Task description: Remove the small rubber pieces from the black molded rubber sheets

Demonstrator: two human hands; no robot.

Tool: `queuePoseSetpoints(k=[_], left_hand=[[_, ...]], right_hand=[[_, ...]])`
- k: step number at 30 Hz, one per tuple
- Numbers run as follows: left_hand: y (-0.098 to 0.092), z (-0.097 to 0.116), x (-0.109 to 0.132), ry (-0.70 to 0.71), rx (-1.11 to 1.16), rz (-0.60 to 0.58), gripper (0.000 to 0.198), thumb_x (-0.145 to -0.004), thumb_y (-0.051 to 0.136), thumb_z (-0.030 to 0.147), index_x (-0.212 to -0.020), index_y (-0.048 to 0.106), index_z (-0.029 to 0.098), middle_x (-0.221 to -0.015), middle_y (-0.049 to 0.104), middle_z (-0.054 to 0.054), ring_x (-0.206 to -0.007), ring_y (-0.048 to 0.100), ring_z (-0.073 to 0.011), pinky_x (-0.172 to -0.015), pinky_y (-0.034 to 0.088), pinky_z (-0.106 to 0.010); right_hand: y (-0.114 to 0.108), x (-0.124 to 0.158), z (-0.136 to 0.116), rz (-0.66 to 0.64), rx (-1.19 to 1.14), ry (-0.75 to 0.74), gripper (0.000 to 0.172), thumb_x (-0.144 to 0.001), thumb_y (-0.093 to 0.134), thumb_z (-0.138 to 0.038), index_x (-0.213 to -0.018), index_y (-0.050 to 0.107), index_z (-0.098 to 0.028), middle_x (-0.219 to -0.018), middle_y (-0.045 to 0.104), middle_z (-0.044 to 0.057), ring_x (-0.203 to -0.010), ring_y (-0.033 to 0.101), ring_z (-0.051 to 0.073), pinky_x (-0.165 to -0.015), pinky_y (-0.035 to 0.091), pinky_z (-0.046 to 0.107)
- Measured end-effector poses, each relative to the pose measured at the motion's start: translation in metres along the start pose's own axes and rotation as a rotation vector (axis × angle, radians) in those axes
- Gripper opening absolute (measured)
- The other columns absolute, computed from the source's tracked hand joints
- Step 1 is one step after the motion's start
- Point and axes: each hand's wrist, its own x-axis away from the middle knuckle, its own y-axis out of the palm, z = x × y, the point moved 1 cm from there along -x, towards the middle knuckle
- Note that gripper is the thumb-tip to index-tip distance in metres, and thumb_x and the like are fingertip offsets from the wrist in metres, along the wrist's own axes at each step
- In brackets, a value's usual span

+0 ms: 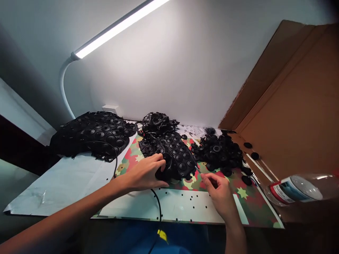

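A black rubber sheet (173,146) with rows of round domed discs lies in the middle of the patterned board. My left hand (148,173) is closed on the sheet's near edge, which is folded over under the fingers. Between the thumb and fingers of my right hand (218,188) is a slim metal tool (198,170); its tip meets the right edge of the sheet, and its exact kind is unclear. Right of the sheet rises a heap of loose black rubber discs (218,150). Crumpled black rubber scrap (157,121) sits behind the sheet.
A stack of more disc sheets (95,135) lies at the left. A lit lamp (122,30) hangs above. At the right are a cardboard box (296,95) and a plastic bottle (293,190) on its side. A black cable (159,204) crosses the table's front edge.
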Motion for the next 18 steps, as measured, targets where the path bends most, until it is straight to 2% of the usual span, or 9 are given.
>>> queuePoseSetpoints(k=[3, 4, 6, 9, 13, 15, 18], left_hand=[[0.012, 0.007, -0.002, -0.003, -0.173, 0.083, 0.021, -0.093, 0.080, 0.023, -0.095, 0.059, 0.021, -0.108, 0.064, -0.006, -0.095, 0.066, -0.0246, -0.077, 0.050, -0.036], [0.013, 0.008, -0.002, 0.008, -0.224, 0.097, 0.018, -0.092, 0.076, 0.015, -0.096, 0.059, 0.021, -0.109, 0.066, -0.007, -0.096, 0.067, -0.0247, -0.079, 0.051, -0.036], [0.011, 0.007, -0.001, 0.016, -0.300, 0.113, 0.020, -0.087, 0.074, 0.011, -0.094, 0.058, 0.021, -0.104, 0.069, -0.006, -0.089, 0.068, -0.0243, -0.077, 0.050, -0.037], [-0.006, 0.003, 0.002, 0.047, -0.383, 0.205, 0.022, -0.086, 0.076, 0.015, -0.090, 0.056, 0.023, -0.084, 0.069, 0.000, -0.073, 0.067, -0.0224, -0.069, 0.046, -0.037], [-0.040, 0.002, 0.013, 0.222, -0.553, 0.400, 0.016, -0.090, 0.068, 0.013, -0.089, 0.055, 0.023, -0.074, 0.063, 0.002, -0.066, 0.061, -0.0205, -0.070, 0.044, -0.037], [-0.050, 0.003, 0.020, 0.296, -0.621, 0.368, 0.016, -0.089, 0.064, 0.009, -0.088, 0.055, 0.023, -0.074, 0.062, 0.001, -0.067, 0.058, -0.0211, -0.076, 0.045, -0.039], [-0.047, 0.003, 0.034, 0.395, -0.596, 0.181, 0.021, -0.084, 0.061, 0.003, -0.093, 0.060, 0.022, -0.079, 0.064, -0.001, -0.071, 0.058, -0.0228, -0.081, 0.044, -0.040]], right_hand=[[0.003, 0.000, -0.003, -0.008, 0.008, 0.006, 0.060, -0.099, 0.065, -0.075, -0.078, 0.070, -0.019, -0.068, 0.042, -0.002, -0.066, 0.039, 0.016, -0.061, 0.026, 0.031], [0.003, 0.000, -0.003, -0.007, 0.008, 0.005, 0.060, -0.099, 0.065, -0.076, -0.077, 0.069, -0.019, -0.068, 0.041, -0.002, -0.066, 0.038, 0.016, -0.061, 0.026, 0.031], [0.003, 0.000, -0.004, -0.001, 0.015, -0.002, 0.061, -0.098, 0.065, -0.076, -0.076, 0.068, -0.019, -0.067, 0.041, -0.002, -0.065, 0.038, 0.016, -0.061, 0.025, 0.031], [0.001, 0.000, -0.003, 0.013, 0.024, 0.000, 0.062, -0.098, 0.065, -0.077, -0.076, 0.068, -0.019, -0.067, 0.043, -0.002, -0.065, 0.038, 0.017, -0.061, 0.025, 0.032], [-0.001, 0.000, -0.001, 0.030, 0.033, 0.007, 0.062, -0.097, 0.064, -0.078, -0.077, 0.068, -0.019, -0.067, 0.042, -0.002, -0.065, 0.039, 0.017, -0.060, 0.026, 0.032], [-0.002, -0.001, 0.000, 0.033, 0.048, 0.002, 0.063, -0.098, 0.064, -0.078, -0.077, 0.068, -0.019, -0.067, 0.042, -0.002, -0.065, 0.039, 0.017, -0.060, 0.026, 0.032], [-0.002, -0.001, 0.001, 0.029, 0.073, -0.004, 0.064, -0.097, 0.063, -0.079, -0.076, 0.068, -0.019, -0.067, 0.041, -0.002, -0.064, 0.038, 0.016, -0.060, 0.026, 0.032]])
